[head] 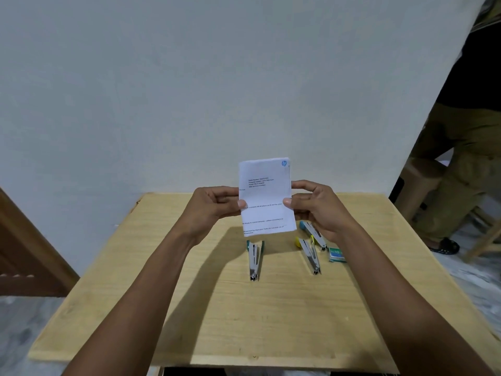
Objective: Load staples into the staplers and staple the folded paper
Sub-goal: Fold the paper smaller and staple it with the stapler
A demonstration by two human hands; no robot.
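While left hand (214,206), right hand (318,210) are pinching paper (267,196) edges, likely squaring fold:
staplers (254,260) are lying ready below.

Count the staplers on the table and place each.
3. The green stapler lies on the table below the held paper; the yellow stapler lies to its right; the blue stapler lies just beyond it, partly covered by the right hand. Others may be hidden.

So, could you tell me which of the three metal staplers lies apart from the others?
The green-ended metal stapler, alone toward the left; the yellow-ended stapler and the blue-ended stapler lie close together by the right hand.
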